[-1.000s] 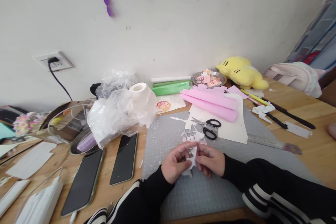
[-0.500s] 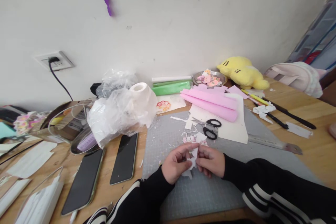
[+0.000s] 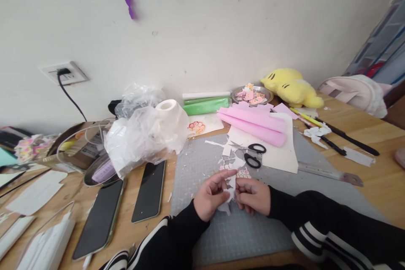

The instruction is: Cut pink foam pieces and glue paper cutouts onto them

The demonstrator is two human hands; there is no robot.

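- Two phones [image 3: 125,211] lie side by side on the wooden desk, left of the grey cutting mat [image 3: 202,168].
- On the mat's near half, the left hand [image 3: 210,196] pinches the left edge of a small white paper cutout [image 3: 230,192].
- The right hand [image 3: 255,196] pinches the same cutout from its right side, fingers curled, so it sits between both hands just above the mat.
- Black-handled scissors [image 3: 253,155] lie on the mat beyond the hands, beside pink foam rolls [image 3: 253,124].
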